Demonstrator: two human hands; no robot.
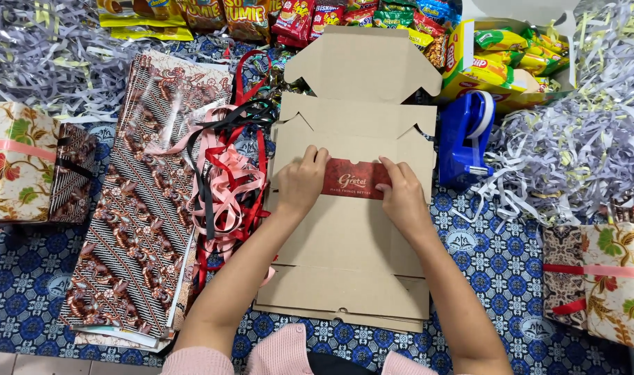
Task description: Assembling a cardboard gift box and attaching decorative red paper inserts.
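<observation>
A flat unfolded brown cardboard box (pixel 344 236) lies in front of me on a blue patterned cloth. On its middle sits a small dark red card (pixel 353 179) with gold print. My left hand (pixel 300 182) presses the card's left end with its fingers. My right hand (pixel 403 194) holds down the card's right end. Both hands rest on the cardboard, on either side of the card.
Red, pink and black ribbons (pixel 228 173) tangle left of the box beside a stack of batik wrapping sheets (pixel 143 208). A blue tape dispenser (pixel 466 135) stands at the right. Snack packets (pixel 317 17) line the far edge. Wrapped gifts (pixel 18 163) (pixel 601 281) and shredded paper (pixel 573 146) flank both sides.
</observation>
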